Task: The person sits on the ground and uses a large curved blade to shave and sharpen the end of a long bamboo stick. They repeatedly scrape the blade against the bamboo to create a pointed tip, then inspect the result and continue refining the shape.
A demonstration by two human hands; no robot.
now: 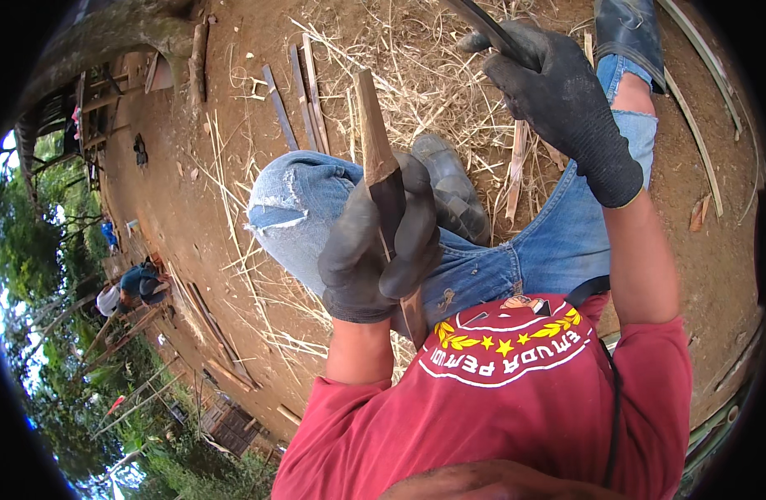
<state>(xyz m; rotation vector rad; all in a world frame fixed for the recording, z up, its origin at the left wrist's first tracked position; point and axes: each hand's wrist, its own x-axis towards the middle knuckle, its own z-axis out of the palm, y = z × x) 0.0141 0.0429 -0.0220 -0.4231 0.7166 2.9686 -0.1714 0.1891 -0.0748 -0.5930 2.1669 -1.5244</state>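
Note:
My left hand [381, 237], in a dark work glove, is closed around a split wooden stick [370, 125]. The stick's rough, pale brown upper end juts out above the fingers, and a darker stretch runs through the grip. Its lower end [412, 321] shows below the glove, close to my shirt. Up at the right, my gloved right hand [558, 104] grips a knife [485, 25] with a long dark blade. That blade slants up and left, away from the stick, and runs out of the picture; its handle is hidden in my fist.
Pale shavings [433, 83] litter the dirt between my jeans-clad legs and boots [454, 187]. Several wood strips [304, 96] lie beyond my left knee. Long strips [695, 137] stretch along the right. Far left, another person [141, 283] bends near more wood pieces [220, 333].

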